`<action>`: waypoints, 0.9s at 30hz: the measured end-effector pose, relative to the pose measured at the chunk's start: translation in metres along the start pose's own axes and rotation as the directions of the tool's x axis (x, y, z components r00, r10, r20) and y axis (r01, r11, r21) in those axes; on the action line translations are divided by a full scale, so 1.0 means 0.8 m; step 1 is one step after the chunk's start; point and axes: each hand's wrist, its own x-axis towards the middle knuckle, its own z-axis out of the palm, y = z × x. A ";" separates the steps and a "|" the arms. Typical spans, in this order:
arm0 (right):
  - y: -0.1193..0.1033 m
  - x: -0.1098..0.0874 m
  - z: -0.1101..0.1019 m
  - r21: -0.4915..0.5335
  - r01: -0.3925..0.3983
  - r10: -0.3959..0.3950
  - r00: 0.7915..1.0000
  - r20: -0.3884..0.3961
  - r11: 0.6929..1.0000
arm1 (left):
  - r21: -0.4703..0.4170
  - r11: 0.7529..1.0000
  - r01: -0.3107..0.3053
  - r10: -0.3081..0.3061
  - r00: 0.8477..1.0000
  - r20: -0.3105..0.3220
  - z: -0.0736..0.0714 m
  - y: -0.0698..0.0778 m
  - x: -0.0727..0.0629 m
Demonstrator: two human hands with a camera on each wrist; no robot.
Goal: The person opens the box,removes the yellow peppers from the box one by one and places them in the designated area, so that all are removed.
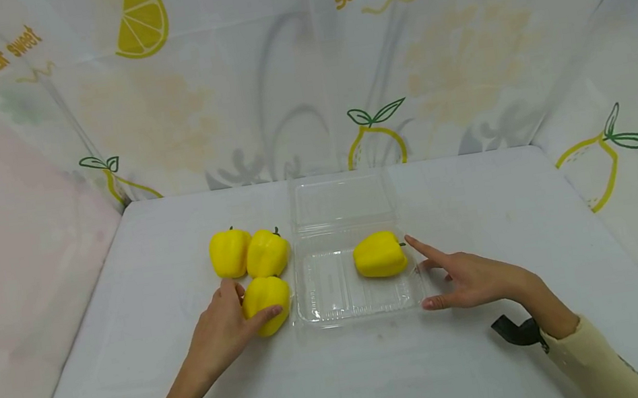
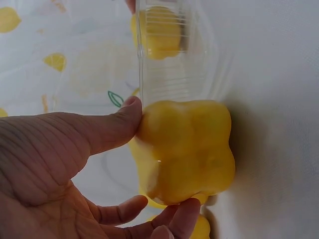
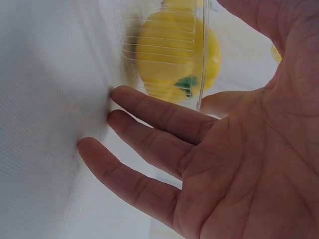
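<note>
Left hand (image 1: pixel 223 324) was already wrapped around the near pepper (image 1: pixel 266 303), thumb and fingers gripping it, sitting just left of the clear tray (image 1: pixel 335 312). Right hand (image 1: pixel 465 277) lay spread flat by the tray's right edge, beside the pepper inside (image 1: pixel 378 254).

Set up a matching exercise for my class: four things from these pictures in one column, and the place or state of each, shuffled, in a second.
Things
1. left hand
2. right hand
3. pepper in the clear tray
4. tray lid

Places or states
A. lies open, flat behind the tray
B. fingers straight, beside the tray's right edge
C. grips the nearest pepper left of the tray
D. sits alone inside the container

Pairs: 1-C, 2-B, 3-D, 4-A
</note>
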 end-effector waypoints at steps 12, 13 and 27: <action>0.000 -0.001 0.001 0.010 0.017 -0.017 1.000 -0.003 1.000 | -0.020 1.000 -0.017 0.017 1.000 -0.005 0.004 -0.006 0.000; 0.000 -0.001 0.001 0.010 0.015 -0.015 1.000 -0.003 1.000 | -0.019 1.000 -0.019 0.019 1.000 -0.004 0.004 -0.006 0.000; 0.000 -0.001 0.001 0.006 0.023 -0.023 1.000 -0.005 1.000 | 0.008 0.999 -0.036 0.036 0.999 0.011 0.001 -0.004 -0.001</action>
